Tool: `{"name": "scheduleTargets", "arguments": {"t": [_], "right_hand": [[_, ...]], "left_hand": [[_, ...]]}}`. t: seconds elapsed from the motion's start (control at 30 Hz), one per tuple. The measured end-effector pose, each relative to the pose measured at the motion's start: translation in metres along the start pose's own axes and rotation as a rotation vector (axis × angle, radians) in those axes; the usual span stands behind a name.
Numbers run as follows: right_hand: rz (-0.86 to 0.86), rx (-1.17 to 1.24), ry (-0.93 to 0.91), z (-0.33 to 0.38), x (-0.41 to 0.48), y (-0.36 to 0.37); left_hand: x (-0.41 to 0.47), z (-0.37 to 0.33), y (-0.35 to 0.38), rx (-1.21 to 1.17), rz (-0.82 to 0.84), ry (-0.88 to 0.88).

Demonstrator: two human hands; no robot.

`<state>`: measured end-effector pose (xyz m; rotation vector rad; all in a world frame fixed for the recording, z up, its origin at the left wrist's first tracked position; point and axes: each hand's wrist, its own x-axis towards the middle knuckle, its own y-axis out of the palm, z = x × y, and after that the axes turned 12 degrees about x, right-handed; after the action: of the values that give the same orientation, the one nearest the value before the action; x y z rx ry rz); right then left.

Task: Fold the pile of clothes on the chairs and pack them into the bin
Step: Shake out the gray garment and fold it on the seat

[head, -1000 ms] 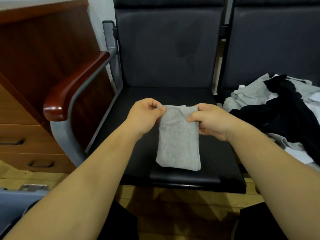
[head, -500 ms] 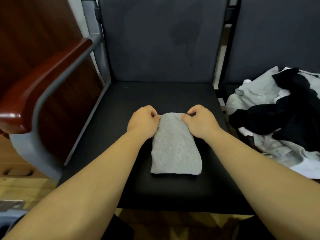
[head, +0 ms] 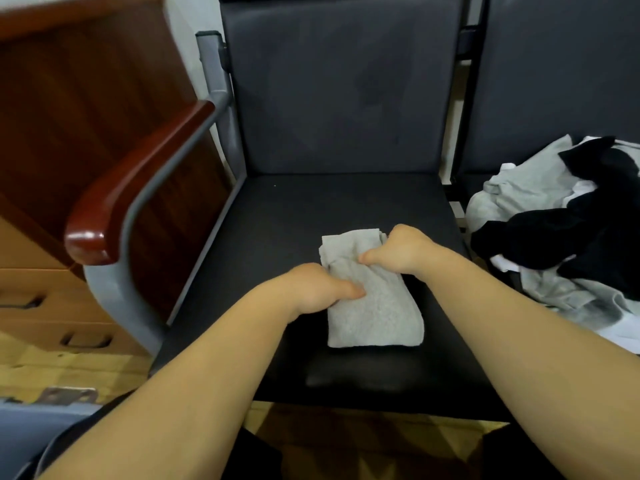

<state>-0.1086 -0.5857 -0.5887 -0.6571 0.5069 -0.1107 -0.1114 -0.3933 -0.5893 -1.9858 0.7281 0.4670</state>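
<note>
A folded grey garment (head: 375, 313) lies as a narrow strip on the black seat of the left chair (head: 277, 237). My left hand (head: 318, 289) grips the strip's left edge near its middle, thumb on top. My right hand (head: 398, 251) grips the right edge close to the far end, where the cloth bunches up. A loose pile of grey, black and white clothes (head: 561, 230) sits on the seat of the right chair. A grey-blue corner at the lower left may be the bin (head: 20, 434).
A red-brown wooden armrest (head: 138, 181) on a grey metal frame rises along the seat's left side. Beyond it stands a wooden cabinet with drawers (head: 52, 306). The chair's dark backrest (head: 343, 84) closes the far side. Wooden floor shows below the seat.
The grey strip, held up a second ago, now lies on the seat. My left hand has slid back from its far end to its middle; my right stays near the far end.
</note>
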Motion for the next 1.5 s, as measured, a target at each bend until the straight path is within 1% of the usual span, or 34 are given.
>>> {"name": "scheduleTargets", "arguments": {"t": [0.07, 0.13, 0.17, 0.2, 0.27, 0.33, 0.4, 0.5, 0.6, 0.67, 0.77, 0.83, 0.87, 0.97, 1.03, 1.1, 1.17, 1.3, 1.4, 1.5], "right_hand": [[0.015, 0.002, 0.021, 0.007, -0.004, 0.002], [0.015, 0.025, 0.036, 0.012, -0.010, 0.008], [0.017, 0.098, 0.040, 0.014, -0.015, 0.011], [0.035, 0.238, 0.045, 0.016, -0.018, 0.015], [0.093, 0.614, 0.045, 0.021, -0.028, 0.022], [0.107, 0.872, -0.022, 0.033, -0.040, 0.032], [0.111, 0.990, -0.116, 0.049, -0.054, 0.043], [0.207, 1.052, -0.232, 0.087, -0.082, 0.073], [0.275, 0.970, -0.339, 0.124, -0.113, 0.110], [0.288, 0.861, -0.411, 0.155, -0.136, 0.148], [0.327, 0.657, -0.503, 0.192, -0.165, 0.208], [0.392, 0.483, -0.534, 0.215, -0.181, 0.255], [0.418, 0.392, -0.535, 0.224, -0.188, 0.278], [0.506, 0.172, -0.482, 0.242, -0.194, 0.338], [0.592, 0.051, -0.429, 0.246, -0.192, 0.384], [0.652, -0.072, -0.393, 0.244, -0.186, 0.428], [0.683, -0.168, -0.345, 0.238, -0.180, 0.462], [0.706, -0.240, -0.251, 0.218, -0.161, 0.533], [0.722, -0.317, -0.287, 0.208, -0.146, 0.580], [0.712, -0.348, -0.316, 0.209, -0.134, 0.616]], "left_hand": [[-0.009, -0.001, 0.007, -0.028, 0.008, 0.017], [-0.021, 0.001, 0.006, -0.070, -0.034, 0.009], [-0.025, 0.004, 0.003, -0.107, -0.061, -0.004], [-0.030, 0.008, -0.002, -0.166, -0.098, -0.018], [-0.044, 0.019, -0.017, -0.254, -0.202, -0.051], [-0.061, 0.035, -0.037, -0.345, -0.307, -0.054], [-0.081, 0.053, -0.056, -0.439, -0.411, -0.038], [-0.123, 0.098, -0.080, -0.589, -0.603, -0.040], [-0.152, 0.156, -0.087, -0.776, -0.746, -0.099], [-0.172, 0.204, -0.085, -0.979, -0.806, -0.143], [-0.193, 0.265, -0.073, -1.343, -0.762, -0.185], [-0.204, 0.314, -0.059, -1.467, -0.746, -0.229], [-0.208, 0.340, -0.049, -1.499, -0.773, -0.265], [-0.219, 0.405, -0.023, -1.511, -0.929, -0.368], [-0.227, 0.444, -0.007, -1.520, -1.005, -0.470], [-0.232, 0.480, 0.008, -1.527, -1.042, -0.561], [-0.233, 0.506, 0.021, -1.510, -1.059, -0.617], [-0.222, 0.556, 0.046, -1.431, -1.131, -0.721], [-0.208, 0.588, 0.060, -1.395, -1.157, -0.814], [-0.195, 0.621, 0.065, -1.262, -1.170, -0.912]]}}
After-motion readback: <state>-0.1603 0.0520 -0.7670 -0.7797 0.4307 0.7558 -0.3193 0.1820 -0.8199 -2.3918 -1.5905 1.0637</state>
